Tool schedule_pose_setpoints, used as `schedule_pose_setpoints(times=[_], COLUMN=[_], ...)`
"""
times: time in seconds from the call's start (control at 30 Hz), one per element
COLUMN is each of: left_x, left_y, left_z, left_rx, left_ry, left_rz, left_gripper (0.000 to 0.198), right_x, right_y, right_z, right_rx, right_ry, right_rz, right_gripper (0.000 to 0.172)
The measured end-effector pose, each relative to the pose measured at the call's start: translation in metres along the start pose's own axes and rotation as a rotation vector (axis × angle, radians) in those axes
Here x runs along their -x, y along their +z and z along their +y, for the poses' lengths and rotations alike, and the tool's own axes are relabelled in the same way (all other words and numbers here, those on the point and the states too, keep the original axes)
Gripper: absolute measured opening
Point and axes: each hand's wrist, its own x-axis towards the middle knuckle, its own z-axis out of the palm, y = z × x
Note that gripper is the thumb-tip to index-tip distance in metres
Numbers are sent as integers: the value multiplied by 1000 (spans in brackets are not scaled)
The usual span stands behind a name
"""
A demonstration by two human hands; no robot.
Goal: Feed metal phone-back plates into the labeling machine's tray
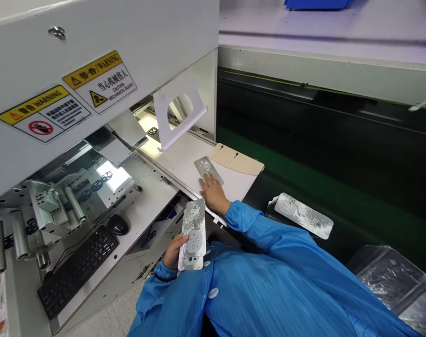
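My left hand [175, 252] is closed round a small stack of silver phone back panels [193, 238], thumb on top, held upright near my body. The top panel has a round camera area with holes at its lower end. My right hand [214, 193] reaches forward, fingers spread, fingertips touching a single silver back panel [203, 164]. That panel lies flat on a white work surface [184, 159]. Another stack of silver panels [304, 215] lies to the right of my right forearm.
A white machine with warning labels [99, 82] overhangs the left side. A white angled bracket [180, 117] hangs over the surface. A beige plate [235, 159] lies at its right edge. A keyboard [77, 271] and mouse [118, 224] sit left; a dark conveyor belt [321, 154] and plastic bags [391, 276] right.
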Motion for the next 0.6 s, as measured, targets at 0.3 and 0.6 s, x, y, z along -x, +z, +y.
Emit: schedule_pose_setpoints(times=[0.3,0.6], left_x=[-3,-5], left_y=[-5,-10], left_z=[-5,-8], left_rx=[-22,11], left_ry=[16,16], left_rz=[1,-4], left_gripper=[35,29], right_x=[-17,-34], right_y=[2,4], right_z=[34,51], right_rx=[-58,-130], right_ry=[-121,-183], right_rz=[-93,-73], right_gripper=[44,44])
